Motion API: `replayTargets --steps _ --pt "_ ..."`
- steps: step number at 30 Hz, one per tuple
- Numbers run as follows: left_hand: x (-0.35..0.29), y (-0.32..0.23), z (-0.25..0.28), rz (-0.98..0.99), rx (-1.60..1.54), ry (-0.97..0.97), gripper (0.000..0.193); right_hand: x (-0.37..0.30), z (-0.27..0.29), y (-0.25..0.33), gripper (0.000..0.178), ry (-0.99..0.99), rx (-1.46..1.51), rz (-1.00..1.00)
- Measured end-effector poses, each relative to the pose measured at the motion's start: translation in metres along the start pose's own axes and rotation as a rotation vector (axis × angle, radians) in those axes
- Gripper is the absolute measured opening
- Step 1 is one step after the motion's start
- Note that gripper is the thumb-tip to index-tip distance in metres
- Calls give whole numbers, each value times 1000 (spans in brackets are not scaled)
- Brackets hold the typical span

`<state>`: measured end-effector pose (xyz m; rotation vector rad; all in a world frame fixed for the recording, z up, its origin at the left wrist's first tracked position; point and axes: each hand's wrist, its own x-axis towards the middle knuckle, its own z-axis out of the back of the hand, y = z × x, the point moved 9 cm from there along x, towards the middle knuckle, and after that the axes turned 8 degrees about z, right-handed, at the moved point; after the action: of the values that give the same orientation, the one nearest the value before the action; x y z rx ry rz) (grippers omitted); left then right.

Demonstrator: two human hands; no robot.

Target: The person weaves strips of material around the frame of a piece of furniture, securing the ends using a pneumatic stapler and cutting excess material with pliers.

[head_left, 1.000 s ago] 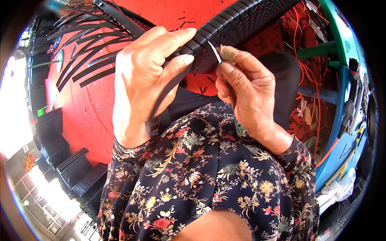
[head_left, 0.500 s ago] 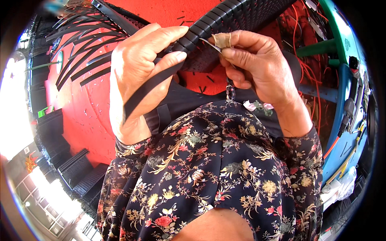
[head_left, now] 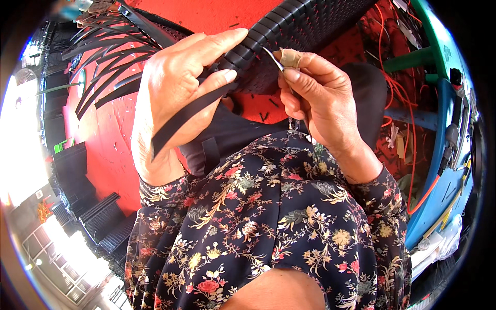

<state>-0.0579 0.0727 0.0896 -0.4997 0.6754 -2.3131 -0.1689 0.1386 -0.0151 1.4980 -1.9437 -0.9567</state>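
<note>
My left hand (head_left: pixel 178 90) grips a flat black strap (head_left: pixel 181 119) that runs down across its palm, with its fingers laid along the wrapped rim (head_left: pixel 268 28) of a black woven panel (head_left: pixel 315 20). My right hand (head_left: pixel 318 98) pinches a thin metal hook tool (head_left: pixel 272 58) between thumb and bandaged forefinger. The tool's tip touches the wrapped rim just right of my left fingertips. Both hands are close together over my lap in a dark floral garment.
Several loose black straps (head_left: pixel 103 62) fan out from the panel's left end over a red floor (head_left: pixel 111 150). Stacked black panels (head_left: pixel 98 217) lie at the lower left. A blue-green metal frame (head_left: pixel 439 155) with orange cords (head_left: pixel 411 129) stands on the right.
Both hands have risen toward the rim. My right hand brought the hook tool up against the wrapped edge, and my left fingers stretched further along it.
</note>
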Motion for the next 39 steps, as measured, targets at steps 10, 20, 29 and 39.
replayTargets --steps 10,20,29,39 --pt "-11 3 5 6 20 -111 32 8 -10 16 20 78 -258 -24" --pt "1 4 -2 138 -87 58 45 0 0 -4 22 -25 -6 61" --pt "5 4 0 24 -18 16 46 3 -2 -2 21 -68 22 17" --pt "-3 10 5 20 -17 -25 45 23 -12 8 19 173 -183 -145"
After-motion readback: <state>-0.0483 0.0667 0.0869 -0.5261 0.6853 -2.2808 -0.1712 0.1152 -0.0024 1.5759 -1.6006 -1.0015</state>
